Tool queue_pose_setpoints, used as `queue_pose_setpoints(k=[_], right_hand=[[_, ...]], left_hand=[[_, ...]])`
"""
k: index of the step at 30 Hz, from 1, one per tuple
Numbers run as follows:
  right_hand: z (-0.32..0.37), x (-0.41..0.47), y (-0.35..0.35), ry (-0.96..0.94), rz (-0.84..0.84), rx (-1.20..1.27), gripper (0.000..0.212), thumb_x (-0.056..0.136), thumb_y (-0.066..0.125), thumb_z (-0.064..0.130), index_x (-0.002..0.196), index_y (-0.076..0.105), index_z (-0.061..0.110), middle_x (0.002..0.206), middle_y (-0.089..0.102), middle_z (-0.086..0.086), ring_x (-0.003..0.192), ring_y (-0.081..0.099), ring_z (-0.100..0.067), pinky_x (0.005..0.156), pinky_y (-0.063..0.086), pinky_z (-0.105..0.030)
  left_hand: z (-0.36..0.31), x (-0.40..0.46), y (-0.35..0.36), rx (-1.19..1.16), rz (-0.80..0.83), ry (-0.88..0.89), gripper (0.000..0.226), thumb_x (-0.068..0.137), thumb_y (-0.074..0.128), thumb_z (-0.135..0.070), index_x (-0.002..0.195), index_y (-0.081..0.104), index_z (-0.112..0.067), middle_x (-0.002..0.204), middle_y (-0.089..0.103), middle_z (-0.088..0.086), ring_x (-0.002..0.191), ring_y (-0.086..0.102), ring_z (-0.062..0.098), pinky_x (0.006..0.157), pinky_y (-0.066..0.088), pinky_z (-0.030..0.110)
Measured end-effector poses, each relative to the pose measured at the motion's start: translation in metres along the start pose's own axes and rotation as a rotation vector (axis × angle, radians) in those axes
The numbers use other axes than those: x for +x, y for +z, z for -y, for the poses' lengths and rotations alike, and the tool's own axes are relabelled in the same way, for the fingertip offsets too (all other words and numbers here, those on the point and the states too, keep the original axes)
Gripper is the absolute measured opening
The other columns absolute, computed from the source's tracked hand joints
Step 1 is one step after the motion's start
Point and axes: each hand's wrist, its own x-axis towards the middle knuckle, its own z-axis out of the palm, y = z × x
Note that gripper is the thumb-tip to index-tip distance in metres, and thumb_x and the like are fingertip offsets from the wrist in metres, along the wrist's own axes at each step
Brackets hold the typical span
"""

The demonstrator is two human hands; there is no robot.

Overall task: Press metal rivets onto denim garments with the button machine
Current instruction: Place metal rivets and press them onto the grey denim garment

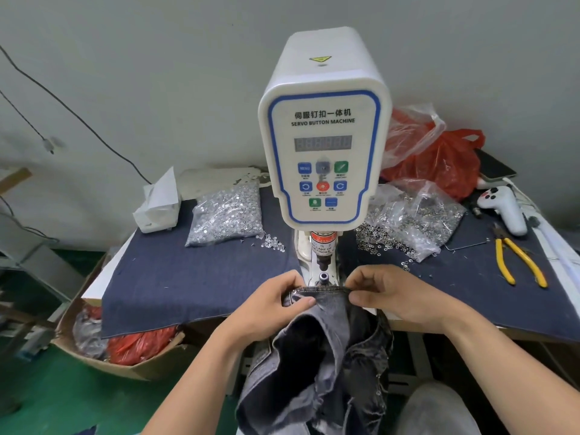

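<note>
A white servo button machine [324,127] stands at the middle of the table, its punch [323,260] hanging over a small lower die [323,276]. A dark washed denim garment [326,356] hangs off the table's front edge. Its stitched top edge [323,289] lies just in front of the die. My left hand [276,304] pinches that edge at its left end, thumb on top. My right hand [386,293] pinches the right end. A metal rivet [293,291] shows in the edge by my left fingers.
A bag of silver rivets [226,215] lies left of the machine, and an open bag of ring-shaped parts [414,215] right of it. Yellow-handled pliers [518,259], a white handheld device [505,205], a red plastic bag [439,161] and a tissue box [157,205] sit on the blue cloth-covered table [188,277]. A cardboard box [119,343] stands on the floor at left.
</note>
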Motion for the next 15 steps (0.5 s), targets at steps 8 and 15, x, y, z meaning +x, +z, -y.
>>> queue_pose_setpoints(k=[8,15], right_hand=[[-0.006,0.031,-0.039,0.183,-0.714,-0.973,0.016,0.102,0.061,0.024,0.112,0.072,0.020,0.105,0.070,-0.005,0.100,0.067,-0.029,0.081,0.050,-0.038],[-0.029,0.047,-0.040,0.270,-0.671,-1.169,0.020,0.103,0.056,0.027,0.101,0.068,0.011,0.102,0.061,-0.013,0.096,0.063,-0.040,0.078,0.052,-0.045]], left_hand=[[0.013,0.001,0.005,-0.133,-0.015,-0.065,0.021,0.088,0.066,-0.031,0.088,0.058,-0.011,0.081,0.056,-0.006,0.079,0.049,0.009,0.077,0.039,0.030],[0.018,0.000,0.002,-0.350,0.024,-0.160,0.015,0.080,0.063,-0.034,0.084,0.062,-0.020,0.084,0.059,0.002,0.083,0.052,0.019,0.082,0.041,0.038]])
